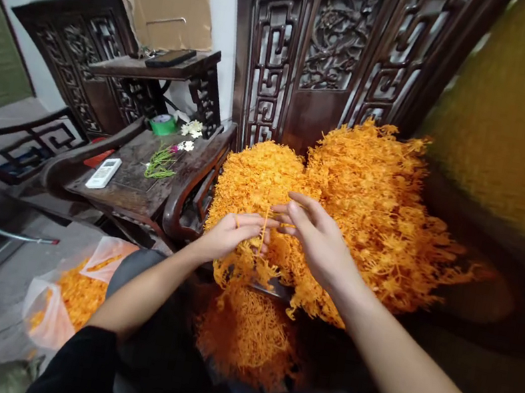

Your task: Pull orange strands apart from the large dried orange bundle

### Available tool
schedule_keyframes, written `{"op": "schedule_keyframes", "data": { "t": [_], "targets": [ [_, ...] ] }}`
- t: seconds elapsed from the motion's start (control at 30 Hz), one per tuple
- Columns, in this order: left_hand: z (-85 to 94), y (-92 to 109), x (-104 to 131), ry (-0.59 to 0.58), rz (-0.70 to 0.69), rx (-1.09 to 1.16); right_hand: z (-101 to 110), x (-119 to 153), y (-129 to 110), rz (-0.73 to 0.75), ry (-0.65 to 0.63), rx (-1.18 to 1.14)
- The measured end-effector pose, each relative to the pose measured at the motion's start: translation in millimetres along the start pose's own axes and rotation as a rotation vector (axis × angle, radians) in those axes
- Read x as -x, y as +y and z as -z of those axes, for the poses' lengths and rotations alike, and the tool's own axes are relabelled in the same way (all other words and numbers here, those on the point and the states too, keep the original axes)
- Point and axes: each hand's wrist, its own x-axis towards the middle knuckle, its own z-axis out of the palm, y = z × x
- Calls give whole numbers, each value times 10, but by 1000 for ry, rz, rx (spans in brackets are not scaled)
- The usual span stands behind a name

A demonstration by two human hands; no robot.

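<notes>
My left hand is closed in a pinch, with a thin orange strand running upright at its fingertips. A bit of orange also loops round one of its fingers. Facing it from the right, my right hand has its fingers stretched out, their tips beside the strand; I see nothing held firmly in them. Both hands are over a large heap of orange, frilly, flower-like pieces on a dark wooden seat. A finer-textured orange pile lies at the heap's left. More orange strands hang lower down, in shadow.
At left stands a dark wooden side table with a white remote, green tape roll, green stems and white flowers. A plastic bag of orange pieces rests on the floor. Carved wooden chair backs rise behind.
</notes>
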Motion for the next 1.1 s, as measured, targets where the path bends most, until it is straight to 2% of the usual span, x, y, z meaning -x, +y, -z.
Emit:
{"op": "schedule_keyframes", "data": {
  "t": [0.07, 0.1, 0.23, 0.33, 0.4, 0.57, 0.7, 0.77, 0.87, 0.9, 0.93, 1.0, 1.07, 1.1],
  "targets": [
    [41, -111, 46, -30, -1, 13, -108, -126, 2, -172, -68, -111],
    [66, -161, 69, -19, 3, 13, -160, -172, 23, -205, -75, -113],
    [158, -276, 157, 90, 79, 34, -317, -251, 176, -252, -58, -94],
    [190, -283, 210, 49, 130, 115, -366, -245, 276, -371, -201, -293],
    [187, -284, 240, 12, 137, 165, -366, -231, 316, -342, -254, -393],
    [139, -367, 305, 101, 149, 164, -319, -211, 335, -68, -58, -255],
    [133, -391, 354, 107, 163, 161, -228, -330, 333, 27, 22, -87],
    [163, -357, 390, 109, 140, 165, -96, -481, 346, 55, 119, -86],
    [238, -303, 453, 128, 107, 129, 180, -720, 366, 77, 381, -202],
    [263, -294, 471, 137, 105, 108, 252, -764, 372, 51, 398, -225],
    [285, -293, 483, 148, 109, 90, 297, -778, 378, 9, 340, -238],
    [315, -309, 493, 150, 118, 83, 286, -722, 397, -72, 126, -251],
    [325, -333, 488, 124, 108, 115, 169, -606, 430, -130, -59, -272],
    [324, -344, 482, 115, 97, 134, 93, -550, 449, -149, -100, -289]
  ]
}}
